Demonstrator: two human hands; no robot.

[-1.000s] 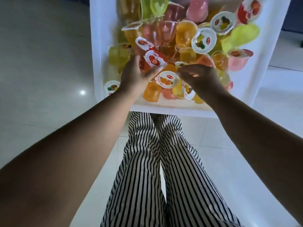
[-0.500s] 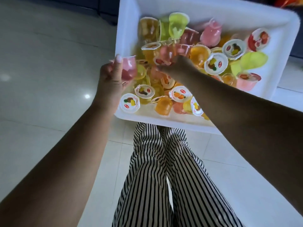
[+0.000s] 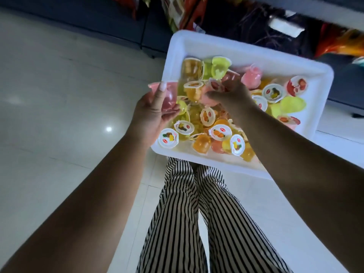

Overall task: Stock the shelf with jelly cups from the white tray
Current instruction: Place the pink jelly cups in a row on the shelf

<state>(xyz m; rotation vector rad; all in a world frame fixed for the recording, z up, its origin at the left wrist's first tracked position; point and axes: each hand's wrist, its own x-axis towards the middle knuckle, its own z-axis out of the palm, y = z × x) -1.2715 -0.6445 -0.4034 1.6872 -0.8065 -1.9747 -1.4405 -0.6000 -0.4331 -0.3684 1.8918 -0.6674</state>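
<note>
A white tray [image 3: 246, 48] holds several jelly cups in yellow, orange, pink and green, many lying on their sides. My left hand [image 3: 151, 113] grips a pink jelly cup [image 3: 169, 97] at the tray's left edge, thumb across its side. Over the middle of the pile, my right hand [image 3: 232, 97] reaches down with its fingers curled among the pink and orange cups [image 3: 197, 91]; what the fingertips hold is hidden. An orange cup [image 3: 201, 143] lies near the tray's front edge.
The tray stands over a pale glossy tiled floor [image 3: 59, 95]. Striped trouser legs [image 3: 197, 223] are below it. A dark low shelf unit [image 3: 98, 18] with colourful packets [image 3: 189, 12] runs along the back.
My left hand lifted a pink cup out of the pile to the tray's left edge. My right hand moved from the front of the pile to its middle. The view tilted up.
</note>
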